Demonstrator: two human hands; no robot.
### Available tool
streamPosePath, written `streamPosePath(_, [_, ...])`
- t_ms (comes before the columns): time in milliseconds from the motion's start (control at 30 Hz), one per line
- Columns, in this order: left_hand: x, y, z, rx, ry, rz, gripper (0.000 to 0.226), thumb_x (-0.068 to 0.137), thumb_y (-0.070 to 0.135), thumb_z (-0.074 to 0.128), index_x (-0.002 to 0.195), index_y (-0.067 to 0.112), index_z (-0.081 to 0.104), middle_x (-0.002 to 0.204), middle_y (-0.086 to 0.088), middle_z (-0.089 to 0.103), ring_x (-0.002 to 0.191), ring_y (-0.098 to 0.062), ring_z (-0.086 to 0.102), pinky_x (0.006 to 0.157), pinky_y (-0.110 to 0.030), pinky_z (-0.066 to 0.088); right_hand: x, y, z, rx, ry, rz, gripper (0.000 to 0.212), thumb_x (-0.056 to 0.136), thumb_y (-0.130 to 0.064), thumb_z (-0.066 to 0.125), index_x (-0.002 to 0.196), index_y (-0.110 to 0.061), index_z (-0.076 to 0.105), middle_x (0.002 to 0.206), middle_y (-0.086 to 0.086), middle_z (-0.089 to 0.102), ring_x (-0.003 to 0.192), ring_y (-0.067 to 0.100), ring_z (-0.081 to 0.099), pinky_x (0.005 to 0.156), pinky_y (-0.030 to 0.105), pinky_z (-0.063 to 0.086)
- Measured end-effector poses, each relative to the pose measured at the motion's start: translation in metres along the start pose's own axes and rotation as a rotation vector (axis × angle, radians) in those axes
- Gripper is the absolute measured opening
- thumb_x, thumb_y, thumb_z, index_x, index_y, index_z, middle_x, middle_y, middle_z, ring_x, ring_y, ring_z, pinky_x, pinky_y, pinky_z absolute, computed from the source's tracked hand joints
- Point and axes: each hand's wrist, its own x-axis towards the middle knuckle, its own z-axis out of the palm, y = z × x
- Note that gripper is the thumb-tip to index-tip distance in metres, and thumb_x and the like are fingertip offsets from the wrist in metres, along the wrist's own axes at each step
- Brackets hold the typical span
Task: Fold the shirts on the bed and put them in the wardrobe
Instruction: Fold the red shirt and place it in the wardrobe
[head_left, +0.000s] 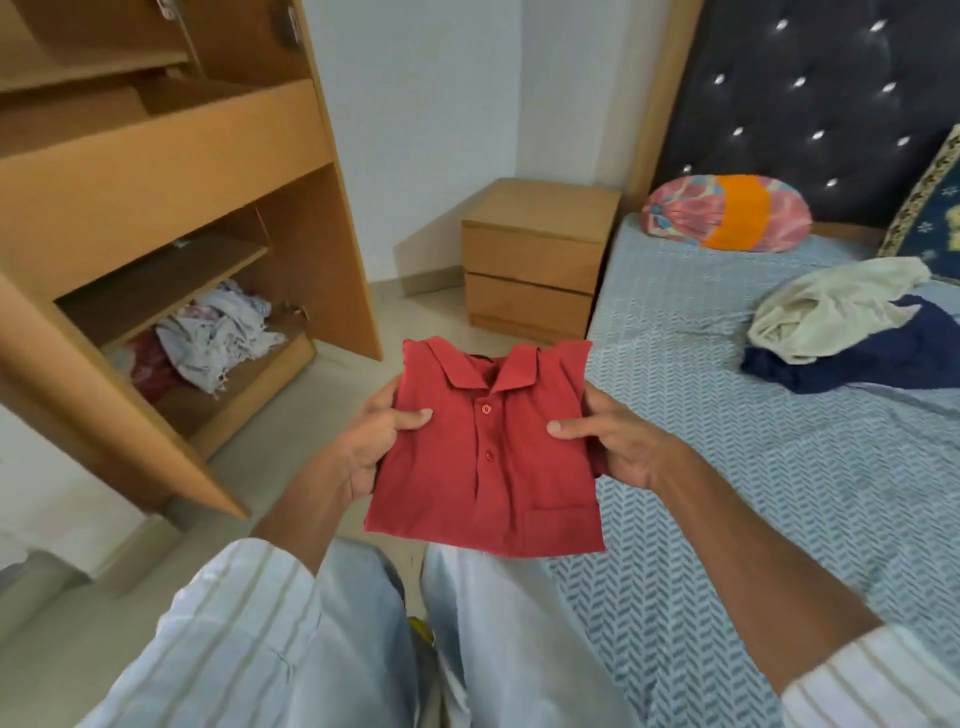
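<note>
Gripping a folded red button-front collared shirt (485, 457) by its two side edges: left hand (371, 441) on the left edge with thumb laid across the front and fingers curled behind, right hand (615, 439) on the right edge in the same pinch. Held up flat in the air, collar away from the body and buttons facing the camera, above pale trouser legs (467, 639) and a cream-tiled floor (322, 415). Wearing white striped sleeves (244, 623) on both arms.

Beside the right arm, a bed with a light blue herringbone-patterned cover (779, 467), carrying a crumpled cream shirt (826, 312) lying partly over a crumpled navy shirt (872, 348), both unfolded. Farther back on the bed, a pink-and-orange bolster pillow (727, 213) against a dark tufted headboard (810, 104).

To the left, an open light-brown wooden wardrobe (171, 156) with a heap of pale and dark red clothes (208, 338) on its bottom shelf. Between wardrobe and bed, against the white wall, a two-drawer wooden bedside cabinet (535, 260).
</note>
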Motion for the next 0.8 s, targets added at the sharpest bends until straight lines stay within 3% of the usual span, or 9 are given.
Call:
streamPosePath(200, [0.081, -0.020, -0.050, -0.031, -0.020, -0.079, 0.046, 0.094, -0.006, 0.053, 0.129, 0.023, 0.058, 0.116, -0.011, 0.072, 0.101, -0.027, 0.071, 0.078, -0.039, 0.060, 0.078, 0.022, 0.002, -0.007, 0.037, 0.098, 0.076, 0.067, -0.009, 0.079, 0.134, -0.033, 0.053, 0.130, -0.001, 0.066, 0.121, 0.024, 0.061, 0.098, 0.054, 0.051])
streamPosePath(433, [0.189, -0.023, -0.108, -0.063, -0.041, -0.234, 0.047, 0.094, -0.004, 0.055, 0.132, 0.023, 0.056, 0.120, -0.008, 0.071, 0.108, -0.027, 0.069, 0.085, -0.040, 0.059, 0.187, 0.024, 0.005, 0.020, 0.101, 0.205, 0.076, 0.068, -0.007, 0.075, 0.137, -0.030, 0.051, 0.127, -0.001, 0.067, 0.116, 0.020, 0.065, 0.086, 0.042, 0.057])
streamPosePath(567, [0.197, 0.030, -0.115, -0.087, -0.035, -0.315, 0.049, 0.093, -0.005, 0.055, 0.134, 0.024, 0.056, 0.121, -0.009, 0.070, 0.109, -0.028, 0.068, 0.085, -0.042, 0.058, 0.201, -0.030, 0.023, 0.055, 0.090, 0.252, 0.073, 0.070, -0.005, 0.072, 0.135, -0.031, 0.053, 0.126, -0.002, 0.068, 0.113, 0.020, 0.066, 0.080, 0.039, 0.060])
streamPosePath(800, [0.155, 0.187, -0.094, 0.003, -0.034, -0.387, 0.058, 0.085, -0.015, 0.056, 0.132, 0.021, 0.057, 0.116, -0.012, 0.071, 0.104, -0.030, 0.069, 0.086, -0.043, 0.056, 0.167, -0.181, 0.049, 0.160, -0.007, 0.324, 0.074, 0.073, -0.003, 0.072, 0.138, -0.030, 0.051, 0.132, 0.006, 0.064, 0.119, 0.028, 0.063, 0.089, 0.045, 0.055])
